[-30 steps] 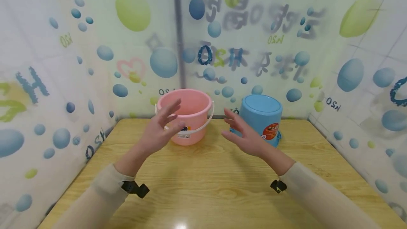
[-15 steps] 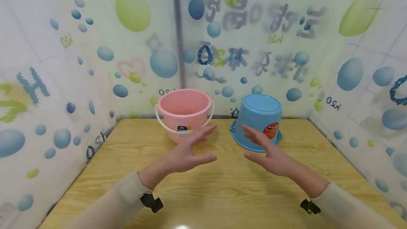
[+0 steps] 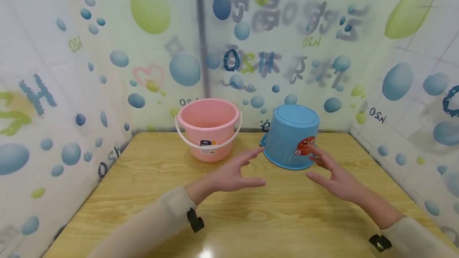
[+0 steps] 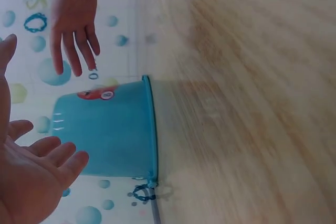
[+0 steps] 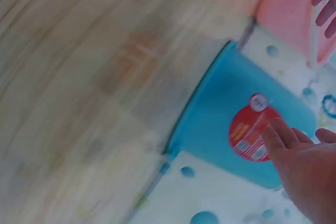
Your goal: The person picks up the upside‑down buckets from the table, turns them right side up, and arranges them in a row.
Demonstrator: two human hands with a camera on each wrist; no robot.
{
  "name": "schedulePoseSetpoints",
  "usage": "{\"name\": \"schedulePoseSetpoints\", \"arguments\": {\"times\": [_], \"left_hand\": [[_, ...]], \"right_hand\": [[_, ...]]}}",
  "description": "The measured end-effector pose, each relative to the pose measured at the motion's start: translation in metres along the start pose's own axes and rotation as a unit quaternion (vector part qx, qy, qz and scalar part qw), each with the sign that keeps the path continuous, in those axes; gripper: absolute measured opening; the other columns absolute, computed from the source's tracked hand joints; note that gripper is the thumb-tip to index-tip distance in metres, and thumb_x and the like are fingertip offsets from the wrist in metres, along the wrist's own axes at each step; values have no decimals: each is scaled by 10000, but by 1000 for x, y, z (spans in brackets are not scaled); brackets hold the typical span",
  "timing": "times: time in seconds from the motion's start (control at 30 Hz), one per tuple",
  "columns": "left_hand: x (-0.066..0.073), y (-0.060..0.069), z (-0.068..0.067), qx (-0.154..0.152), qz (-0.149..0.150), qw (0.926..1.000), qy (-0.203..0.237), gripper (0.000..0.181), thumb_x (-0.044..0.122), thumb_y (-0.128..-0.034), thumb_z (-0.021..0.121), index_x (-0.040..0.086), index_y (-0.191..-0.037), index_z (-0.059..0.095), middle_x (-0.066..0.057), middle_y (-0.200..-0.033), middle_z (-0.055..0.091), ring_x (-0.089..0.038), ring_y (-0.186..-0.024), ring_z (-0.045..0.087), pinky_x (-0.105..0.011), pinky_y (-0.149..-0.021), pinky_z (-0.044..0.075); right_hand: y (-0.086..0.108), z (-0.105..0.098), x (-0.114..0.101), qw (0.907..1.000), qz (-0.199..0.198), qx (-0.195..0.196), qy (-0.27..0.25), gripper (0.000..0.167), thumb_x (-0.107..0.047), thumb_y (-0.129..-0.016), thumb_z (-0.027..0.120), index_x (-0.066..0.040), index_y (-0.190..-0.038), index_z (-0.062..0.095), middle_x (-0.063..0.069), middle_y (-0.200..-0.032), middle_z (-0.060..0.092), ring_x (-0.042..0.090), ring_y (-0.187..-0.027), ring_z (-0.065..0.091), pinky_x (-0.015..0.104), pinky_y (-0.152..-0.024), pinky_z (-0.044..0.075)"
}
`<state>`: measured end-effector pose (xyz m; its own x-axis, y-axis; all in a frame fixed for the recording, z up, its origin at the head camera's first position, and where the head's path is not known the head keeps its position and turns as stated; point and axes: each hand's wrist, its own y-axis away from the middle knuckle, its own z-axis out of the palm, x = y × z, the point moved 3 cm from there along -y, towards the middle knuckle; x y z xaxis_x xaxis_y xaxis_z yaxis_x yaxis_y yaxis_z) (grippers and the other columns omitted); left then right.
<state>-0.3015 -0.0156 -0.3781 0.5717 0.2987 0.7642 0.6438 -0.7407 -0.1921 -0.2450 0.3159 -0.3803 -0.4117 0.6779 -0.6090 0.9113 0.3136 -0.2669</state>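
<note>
A blue bucket (image 3: 291, 138) stands upside down on the table, its red label facing me. My left hand (image 3: 233, 175) hovers in front of its left side, palm turned inward, fingers extended and thumb apart. On the other side my right hand (image 3: 338, 180) hangs in the air, fingertips overlapping the label's edge in the head view. Both hands hold nothing; in the left wrist view the blue bucket (image 4: 107, 129) shows beyond the spread fingers. To the left a pink bucket (image 3: 211, 146) sits upright with its white handle (image 3: 229, 140) hanging down in front.
The wooden table (image 3: 150, 194) runs back to a patterned curtain (image 3: 154, 59) printed with blue and green bubbles. Similar curtains close in the left and right sides. Black wrist cameras (image 3: 195, 220) are strapped over the sleeves.
Both hands have moved to the right, from in front of the pink bucket and the blue bucket to either side of the blue bucket. The buckets have stayed where they were.
</note>
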Motion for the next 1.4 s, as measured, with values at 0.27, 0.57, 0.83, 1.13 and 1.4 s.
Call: {"name": "schedulePoseSetpoints", "arguments": {"times": [0.27, 0.57, 0.83, 1.13, 1.4], "left_hand": [[-29, -43, 9, -122, -432, 9982, -410, 1023, 481, -968, 842, 229, -1768, 255, -35, -1814, 311, -284, -1657, 355, -533, -1328, 370], [-66, -89, 12, -157, -1152, 9922, -440, 1162, 524, -938, 866, 268, -1790, 118, -60, -1850, 201, -317, -1712, 209, -566, -1370, 270], [-88, -116, 15, -81, -1492, 9879, -403, 1232, 511, -922, 884, 261, -1793, 49, -71, -1849, 210, -328, -1709, 226, -564, -1371, 269], [-98, -130, 21, -129, -1876, 9799, -662, 1260, 550, -935, 854, 259, -1788, -26, -17, -1864, 146, -292, -1718, 203, -551, -1391, 217], [-96, -127, 19, -123, -1767, 9794, -967, 1238, 513, -934, 871, 291, -1788, 3, -189, -1817, 233, -378, -1680, 272, -594, -1372, 243]], "right_hand": [[-6, -10, 47, 9969, 750, -229, 64, 956, -359, -1100, 692, 1, -1748, 88, 380, -1731, 263, 645, -1501, 415, 787, -1140, 441], [-27, -9, 77, 9881, 1277, -856, -7, 1159, -403, -1047, 758, 67, -1715, -64, 464, -1720, 122, 722, -1517, 277, 826, -1187, 347], [-47, -5, 97, 9810, 1579, -1126, 102, 1321, -440, -987, 824, 121, -1673, -156, 485, -1722, -10, 750, -1536, 131, 831, -1240, 227], [-57, -4, 106, 9724, 1862, -1385, 258, 1410, -502, -956, 840, 113, -1657, -218, 500, -1714, 2, 724, -1566, 90, 830, -1258, 164], [-60, -8, 101, 9810, 1562, -1145, -151, 1321, -407, -986, 837, -26, -1725, -190, 460, -1737, 82, 712, -1573, 146, 845, -1234, 217]]}}
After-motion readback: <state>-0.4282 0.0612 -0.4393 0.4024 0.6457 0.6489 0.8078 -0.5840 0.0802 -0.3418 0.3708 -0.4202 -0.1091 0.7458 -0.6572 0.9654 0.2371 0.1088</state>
